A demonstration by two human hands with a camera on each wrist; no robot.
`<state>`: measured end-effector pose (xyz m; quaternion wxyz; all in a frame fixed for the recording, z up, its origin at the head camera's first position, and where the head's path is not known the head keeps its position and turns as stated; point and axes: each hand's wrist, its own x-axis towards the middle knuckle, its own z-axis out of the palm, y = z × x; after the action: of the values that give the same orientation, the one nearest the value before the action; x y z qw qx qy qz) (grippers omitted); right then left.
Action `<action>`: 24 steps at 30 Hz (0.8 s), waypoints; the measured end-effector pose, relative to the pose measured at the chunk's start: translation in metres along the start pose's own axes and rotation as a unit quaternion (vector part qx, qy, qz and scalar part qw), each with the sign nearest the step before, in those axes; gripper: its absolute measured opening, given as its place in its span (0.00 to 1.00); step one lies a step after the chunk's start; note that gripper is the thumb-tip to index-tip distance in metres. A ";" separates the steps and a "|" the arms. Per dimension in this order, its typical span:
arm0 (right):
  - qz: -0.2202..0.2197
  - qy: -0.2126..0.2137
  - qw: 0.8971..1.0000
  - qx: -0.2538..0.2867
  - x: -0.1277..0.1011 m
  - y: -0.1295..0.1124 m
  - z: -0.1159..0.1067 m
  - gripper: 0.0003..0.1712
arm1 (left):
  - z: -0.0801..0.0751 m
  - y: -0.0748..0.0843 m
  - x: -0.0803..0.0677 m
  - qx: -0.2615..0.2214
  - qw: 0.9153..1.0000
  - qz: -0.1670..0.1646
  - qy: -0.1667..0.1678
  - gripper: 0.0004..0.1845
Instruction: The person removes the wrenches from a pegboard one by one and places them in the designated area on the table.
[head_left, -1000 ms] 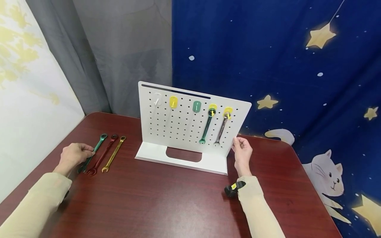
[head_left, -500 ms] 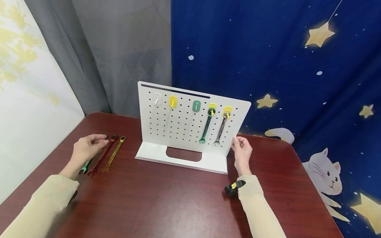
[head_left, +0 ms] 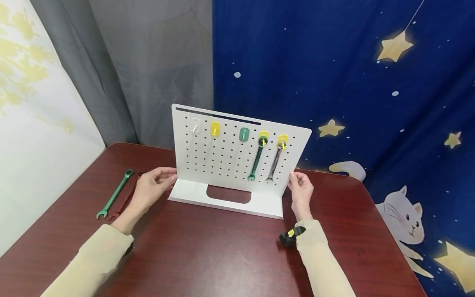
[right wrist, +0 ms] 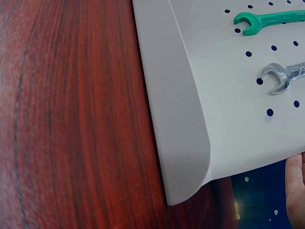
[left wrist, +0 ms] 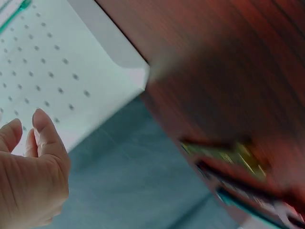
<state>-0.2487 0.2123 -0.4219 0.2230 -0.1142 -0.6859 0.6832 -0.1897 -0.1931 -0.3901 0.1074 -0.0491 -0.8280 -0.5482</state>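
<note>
At 12 o'clock on the surface (head_left: 208,251), the left hand (head_left: 150,190) with loose fingers should grip the pegboard (head_left: 230,159) edge firmly, as the right hand (head_left: 301,194) does.

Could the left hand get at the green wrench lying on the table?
Probably yes. The green wrench lies flat on the table just beside the left hand, which holds nothing; only the red wrench lies between them.
</note>
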 end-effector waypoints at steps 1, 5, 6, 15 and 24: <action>0.001 0.000 1.000 0.000 0.000 0.000 0.000 0.13 | 0.005 0.002 0.000 -0.005 1.000 0.002 -0.002 0.18; 0.005 0.000 1.000 0.002 0.000 0.001 -0.002 0.12 | 0.028 0.011 0.002 -0.039 0.999 0.010 -0.008 0.17; 0.007 0.000 1.000 0.002 0.001 0.001 -0.002 0.11 | 0.034 0.014 0.002 -0.051 0.999 0.012 -0.009 0.17; 0.000 0.003 1.000 0.012 -0.001 0.003 -0.002 0.17 | 0.085 0.051 0.003 -0.096 0.995 0.010 -0.017 0.15; -0.013 0.009 0.999 0.036 0.000 0.003 0.001 0.11 | 0.127 0.072 0.012 -0.143 0.989 0.015 -0.024 0.17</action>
<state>-0.2496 0.2112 -0.4250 0.2424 -0.1033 -0.6599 0.7036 -0.2026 -0.0482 -0.3705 0.0879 -0.0890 -0.7426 -0.6580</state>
